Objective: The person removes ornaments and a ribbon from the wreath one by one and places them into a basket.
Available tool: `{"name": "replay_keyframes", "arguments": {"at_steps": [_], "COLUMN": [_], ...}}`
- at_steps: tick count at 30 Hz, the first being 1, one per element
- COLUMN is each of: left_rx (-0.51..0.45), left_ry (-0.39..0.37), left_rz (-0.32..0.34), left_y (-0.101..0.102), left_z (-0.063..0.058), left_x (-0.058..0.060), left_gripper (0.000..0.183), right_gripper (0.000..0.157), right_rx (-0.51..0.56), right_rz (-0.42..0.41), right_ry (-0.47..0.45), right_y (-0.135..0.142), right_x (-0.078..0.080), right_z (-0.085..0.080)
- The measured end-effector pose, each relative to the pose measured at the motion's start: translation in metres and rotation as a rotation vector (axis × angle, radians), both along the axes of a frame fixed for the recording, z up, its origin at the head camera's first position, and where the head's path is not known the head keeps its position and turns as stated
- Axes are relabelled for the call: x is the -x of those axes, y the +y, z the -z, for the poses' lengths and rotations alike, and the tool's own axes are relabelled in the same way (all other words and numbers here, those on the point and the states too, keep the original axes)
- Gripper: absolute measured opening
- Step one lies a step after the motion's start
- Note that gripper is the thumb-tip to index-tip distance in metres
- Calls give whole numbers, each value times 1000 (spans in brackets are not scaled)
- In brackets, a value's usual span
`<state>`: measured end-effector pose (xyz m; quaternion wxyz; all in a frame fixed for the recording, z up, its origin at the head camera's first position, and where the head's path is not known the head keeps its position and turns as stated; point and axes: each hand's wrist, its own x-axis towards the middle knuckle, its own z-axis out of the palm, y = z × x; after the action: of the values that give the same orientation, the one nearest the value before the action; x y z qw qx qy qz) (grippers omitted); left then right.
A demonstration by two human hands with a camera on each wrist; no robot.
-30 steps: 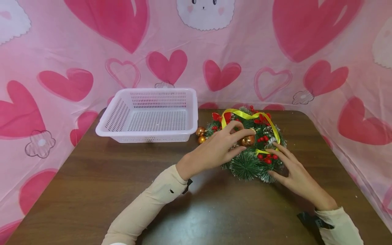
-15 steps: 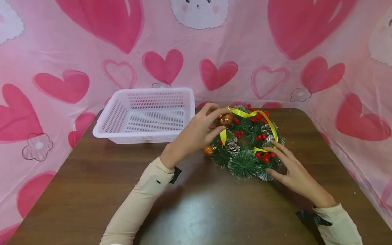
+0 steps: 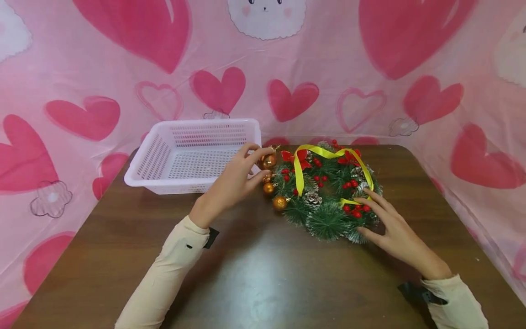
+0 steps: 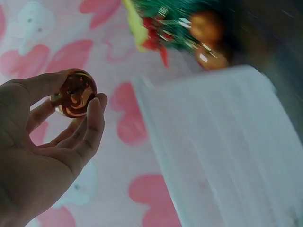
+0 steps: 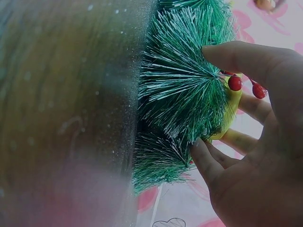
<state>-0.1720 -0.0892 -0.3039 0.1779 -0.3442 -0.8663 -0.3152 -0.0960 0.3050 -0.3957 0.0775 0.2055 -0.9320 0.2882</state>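
My left hand (image 3: 230, 183) pinches a shiny copper Christmas bauble (image 4: 78, 94) between thumb and fingertips, held up beside the right rim of the white basket (image 3: 193, 185). A green Christmas wreath (image 3: 328, 224) lies on the table, with red berries, frosted pine cones, red bows and a yellow ribbon (image 3: 322, 150). At its right side rests my right hand (image 3: 398, 235), fingers spread and nearly straight, fingertips on the needles and ribbon. In the right wrist view the thumb touches a needle tuft (image 5: 189, 75). Gold baubles (image 3: 280, 203) sit along the wreath's left edge.
The perforated basket stands at the back left of the brown wooden table (image 3: 255, 274), its floor bare. A pink heart-print cloth (image 3: 287, 55) hangs close behind and at both sides.
My left hand has moved left from over the wreath to beside the basket, carrying the copper bauble. The right hand has kept its place on the wreath.
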Motion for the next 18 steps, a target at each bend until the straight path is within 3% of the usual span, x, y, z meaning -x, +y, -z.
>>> {"name": "replay_keyframes", "arguments": {"at_steps": [9, 18], "left_rx": [7, -25], "left_ry": [1, 15], "left_rz": [-123, -195], "left_y": [-53, -89], "left_z": [6, -3], "left_x": [-8, -11], "left_gripper": [46, 47], "right_gripper": [73, 74], "right_rx": [3, 23], "right_rz": [-23, -9], "right_ry": [-18, 0], "right_y": [-5, -5], "right_x": [0, 1], "right_z": [4, -1]}}
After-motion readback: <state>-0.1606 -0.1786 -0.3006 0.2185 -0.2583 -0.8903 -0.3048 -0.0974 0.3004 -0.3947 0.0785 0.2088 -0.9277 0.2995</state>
